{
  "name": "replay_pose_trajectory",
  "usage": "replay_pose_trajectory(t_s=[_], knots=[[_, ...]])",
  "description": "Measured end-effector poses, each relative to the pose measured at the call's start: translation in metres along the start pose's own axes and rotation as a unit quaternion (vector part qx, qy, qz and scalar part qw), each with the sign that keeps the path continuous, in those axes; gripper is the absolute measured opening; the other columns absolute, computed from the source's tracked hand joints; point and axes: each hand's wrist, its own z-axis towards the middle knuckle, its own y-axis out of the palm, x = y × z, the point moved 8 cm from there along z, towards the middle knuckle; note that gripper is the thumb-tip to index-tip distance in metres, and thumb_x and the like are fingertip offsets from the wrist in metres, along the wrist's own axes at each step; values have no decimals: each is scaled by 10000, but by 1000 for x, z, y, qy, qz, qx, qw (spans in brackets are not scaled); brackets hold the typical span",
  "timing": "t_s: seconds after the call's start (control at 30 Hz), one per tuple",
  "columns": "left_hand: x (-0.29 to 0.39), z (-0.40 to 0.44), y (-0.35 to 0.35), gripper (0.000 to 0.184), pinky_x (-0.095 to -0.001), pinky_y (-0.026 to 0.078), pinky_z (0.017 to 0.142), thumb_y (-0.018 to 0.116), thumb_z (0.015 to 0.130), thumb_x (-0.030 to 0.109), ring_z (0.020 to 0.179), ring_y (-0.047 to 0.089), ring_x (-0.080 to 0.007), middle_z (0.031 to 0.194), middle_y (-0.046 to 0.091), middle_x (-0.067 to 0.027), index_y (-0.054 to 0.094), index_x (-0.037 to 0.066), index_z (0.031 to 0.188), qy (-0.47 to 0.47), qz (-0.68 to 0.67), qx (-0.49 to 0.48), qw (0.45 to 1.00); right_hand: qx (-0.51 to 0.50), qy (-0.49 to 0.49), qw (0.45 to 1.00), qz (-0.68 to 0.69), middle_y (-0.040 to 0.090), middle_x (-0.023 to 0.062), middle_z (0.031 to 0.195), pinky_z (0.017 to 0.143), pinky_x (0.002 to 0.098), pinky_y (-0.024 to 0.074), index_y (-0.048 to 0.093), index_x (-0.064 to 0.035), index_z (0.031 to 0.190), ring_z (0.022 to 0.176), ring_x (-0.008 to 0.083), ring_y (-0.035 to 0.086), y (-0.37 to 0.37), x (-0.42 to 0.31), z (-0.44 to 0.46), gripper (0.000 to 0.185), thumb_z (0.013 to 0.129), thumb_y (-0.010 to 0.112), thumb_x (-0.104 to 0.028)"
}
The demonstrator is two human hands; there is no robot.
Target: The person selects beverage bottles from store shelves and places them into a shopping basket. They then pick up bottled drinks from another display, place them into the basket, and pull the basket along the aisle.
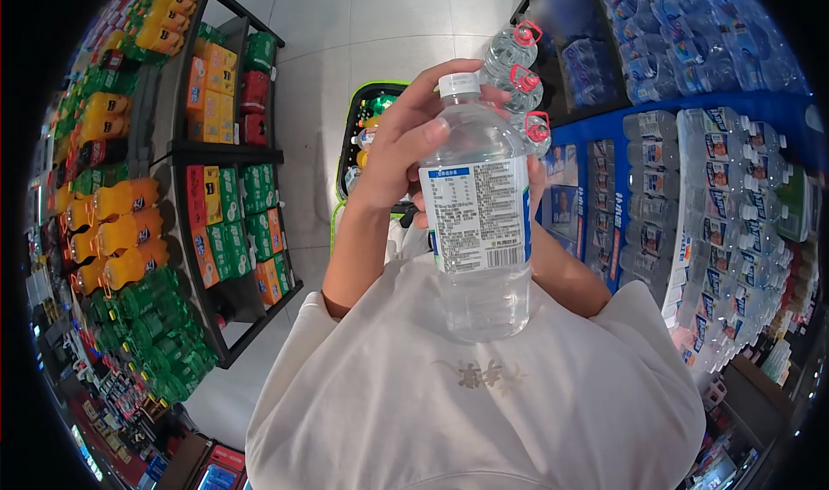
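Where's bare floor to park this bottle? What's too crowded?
For the held bottle: bare floor between the black rack on the left and the basket, plus a patch beyond the basket, left of the red-handled jugs. Crowded: the basket's interior and the blue display on the right, packed with bottles.

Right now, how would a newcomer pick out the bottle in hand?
Start at the pale shirt; above it, the left hand holds a large clear bottle. Unlike the red-handled jugs beyond, it has a white cap and no handle.
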Motion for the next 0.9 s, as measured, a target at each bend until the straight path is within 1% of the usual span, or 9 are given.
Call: replay_pose_trajectory(t_s=[0.07, 0.13, 0.17, 0.23, 0.27, 0.43, 0.6, 0.7, 0.9], knots=[[-1, 0, -1, 843, -411, 503, 911, 577, 832, 489, 1117, 598, -361, 1203, 559, -319, 312, -65, 1410, -7, 13, -4, 1000, -2, -17, 999, 36, 507, 276, 1257, 857, 543, 498, 268, -40, 1456, 1029, 431, 594, 6, -2, -1, 1121, 703, 479, -843], [-3, -1, -1, 853, -407, 512, 895, 584, 823, 493, 1080, 620, -352, 1180, 573, -314, 314, -64, 1409, -8, 21, 0, 1000, 7, -28, 998, 47, 511, 230, 1273, 898, 508, 493, 302, -44, 1437, 1084, 387, 581, 16, -5, -1, 1010, 739, 497, -748], [-3, -3, -1, 850, -402, 513, 891, 583, 825, 491, 1062, 629, -347, 1169, 580, -311, 313, -65, 1409, -6, 23, 6, 1000, 19, -32, 999, 34, 510, 182, 1291, 936, 463, 486, 337, -46, 1418, 1140, 332, 561, 19, -6, -2, 903, 773, 526, -649], [-4, -4, -1, 846, -394, 516, 882, 583, 827, 486, 1034, 643, -337, 1155, 589, -305, 312, -65, 1409, -3, 28, 13, 1000, 26, -38, 999, 25, 508, 138, 1313, 970, 419, 483, 366, -46, 1402, 1194, 278, 543, 19, -7, -2, 801, 809, 553, -551], [-4, -5, -2, 845, -391, 517, 878, 584, 826, 484, 1025, 647, -332, 1153, 591, -302, 313, -65, 1409, -3, 32, 14, 999, 20, -39, 999, 28, 505, 140, 1318, 967, 419, 486, 361, -44, 1405, 1192, 278, 546, 19, -6, -1, 805, 810, 552, -551], [-2, -10, -7, 836, -380, 519, 872, 581, 828, 476, 1009, 654, -320, 1148, 595, -298, 313, -62, 1409, -14, 55, 24, 998, 12, -19, 999, 34, 526, 278, 1229, 824, 570, 523, 278, -37, 1451, 968, 446, 622, 6, -1, -2, 1087, 731, 419, -840], [-3, -15, -12, 806, -383, 520, 866, 572, 830, 449, 1007, 653, -322, 1145, 594, -302, 320, -57, 1405, -25, 58, 31, 998, 9, 10, 999, -46, 547, 265, 1178, 783, 513, 559, 324, -36, 1429, 942, 421, 633, 1, 3, -4, 1089, 717, 394, -858], [-4, -18, -13, 643, -282, 491, 786, 588, 844, 292, 936, 624, -187, 1095, 637, -162, 398, 21, 1395, -11, -5, 42, 999, 13, 15, 997, -78, 552, 258, 1170, 772, 487, 569, 339, -38, 1421, 944, 404, 634, 9, 3, -3, 1085, 714, 392, -859], [0, -19, -12, 638, -285, 491, 789, 586, 846, 286, 946, 624, -189, 1100, 634, -167, 392, 18, 1392, -1, -5, 41, 999, 56, 16, 992, -110, 554, 246, 1171, 794, 487, 563, 353, -43, 1414, 965, 390, 628, -18, 5, -5, 1067, 714, 403, -847]])
